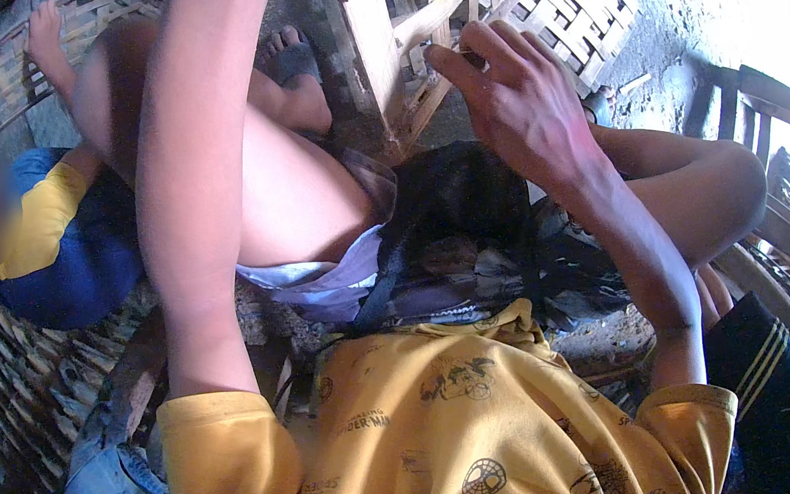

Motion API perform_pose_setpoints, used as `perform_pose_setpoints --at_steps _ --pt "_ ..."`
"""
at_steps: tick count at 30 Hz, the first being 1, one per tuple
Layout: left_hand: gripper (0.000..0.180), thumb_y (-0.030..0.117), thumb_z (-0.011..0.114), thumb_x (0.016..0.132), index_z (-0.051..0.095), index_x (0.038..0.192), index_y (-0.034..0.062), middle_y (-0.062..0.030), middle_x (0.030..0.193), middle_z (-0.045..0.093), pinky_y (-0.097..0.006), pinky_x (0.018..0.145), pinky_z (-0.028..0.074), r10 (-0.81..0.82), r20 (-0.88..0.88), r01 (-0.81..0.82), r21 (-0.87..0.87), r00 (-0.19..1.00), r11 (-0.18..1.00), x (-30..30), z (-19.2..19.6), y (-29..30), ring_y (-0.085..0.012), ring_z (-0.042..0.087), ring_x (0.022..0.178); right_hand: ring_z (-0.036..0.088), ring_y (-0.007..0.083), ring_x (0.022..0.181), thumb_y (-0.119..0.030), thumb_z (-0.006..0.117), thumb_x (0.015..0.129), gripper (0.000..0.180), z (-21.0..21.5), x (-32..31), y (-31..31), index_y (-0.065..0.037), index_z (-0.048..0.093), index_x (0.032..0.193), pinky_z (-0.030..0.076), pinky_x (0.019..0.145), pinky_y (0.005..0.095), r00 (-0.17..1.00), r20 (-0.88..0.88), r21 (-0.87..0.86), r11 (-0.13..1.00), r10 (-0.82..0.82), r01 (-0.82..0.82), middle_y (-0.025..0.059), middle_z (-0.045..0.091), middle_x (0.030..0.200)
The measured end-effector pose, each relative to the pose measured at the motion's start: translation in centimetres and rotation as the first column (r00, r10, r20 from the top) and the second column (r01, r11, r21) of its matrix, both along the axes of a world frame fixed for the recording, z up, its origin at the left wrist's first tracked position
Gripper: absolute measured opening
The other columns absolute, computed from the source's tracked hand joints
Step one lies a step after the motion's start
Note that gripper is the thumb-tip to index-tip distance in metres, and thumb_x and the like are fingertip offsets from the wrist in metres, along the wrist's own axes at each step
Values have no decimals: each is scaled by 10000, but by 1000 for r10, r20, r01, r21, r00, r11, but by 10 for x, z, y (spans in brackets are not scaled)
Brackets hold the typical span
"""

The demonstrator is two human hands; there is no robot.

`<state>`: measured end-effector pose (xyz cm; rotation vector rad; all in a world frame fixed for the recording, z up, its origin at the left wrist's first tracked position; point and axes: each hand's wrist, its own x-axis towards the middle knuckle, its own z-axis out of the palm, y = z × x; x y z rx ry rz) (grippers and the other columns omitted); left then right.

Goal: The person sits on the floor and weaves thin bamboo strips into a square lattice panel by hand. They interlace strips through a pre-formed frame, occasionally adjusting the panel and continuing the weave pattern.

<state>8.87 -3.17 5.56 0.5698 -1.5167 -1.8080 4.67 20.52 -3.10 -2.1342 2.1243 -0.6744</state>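
Concrete floor, woven bamboo panels all round. Your right hand [521,98] sits on the woven bamboo crate [444,18], fingers bent, pinching what looks like a strip at its lower edge. Your left arm runs up out of frame, so I can't tell that hand's state. Risk: the crate is tilted and could slide off your knee; split ends could nick fingertips.

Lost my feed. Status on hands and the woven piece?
Right hand fingertips on woven bamboo frame. Left hand out of view above. Another person's hand on flat woven panel.
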Motion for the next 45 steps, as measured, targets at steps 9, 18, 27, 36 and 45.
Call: perform_pose_setpoints --at_steps 9,18,27,36,45 --pt "127 84 604 910 630 1005 4 -154 904 674 -276 647 628 -76 -57 72 -71 995 995 -4 -13 -2 -184 673 784 672 313 982 -127 685 906 345 -21 3 14 -76 665 1247 527 893 452 998 59 168 985 16 -26 134 695 1009" --pt "176 119 582 899 606 1023 -4 -162 951 656 -292 637 633 -69 -48 58 -198 996 979 -5 -15 8 -203 656 786 716 330 980 -29 647 919 221 -6 -10 2 -80 707 1126 582 846 457 998 55 256 965 35 -48 131 745 991" --pt "198 109 587 899 612 1038 -30 -228 1014 681 -324 700 647 -124 -77 106 -210 989 972 0 -18 0 -242 679 884 685 335 1054 -79 652 869 280 -10 -22 8 -118 704 1142 567 886 447 984 51 192 965 172 -179 122 718 1074" --pt "222 124 613 906 602 1063 -34 -201 1015 681 -325 722 651 -38 -69 19 -258 997 966 11 -12 16 -250 696 865 678 344 948 -261 790 889 188 19 -41 45 -90 739 948 535 852 476 969 17 645 743 -246 177 153 713 940" --pt "205 140 621 923 619 1069 -5 -160 997 682 -275 710 614 -27 -28 19 -243 999 970 -2 -13 4 -203 670 842 667 388 924 -350 655 1024 291 16 -22 31 -82 605 1127 514 829 513 948 168 564 815 -270 133 180 684 910"
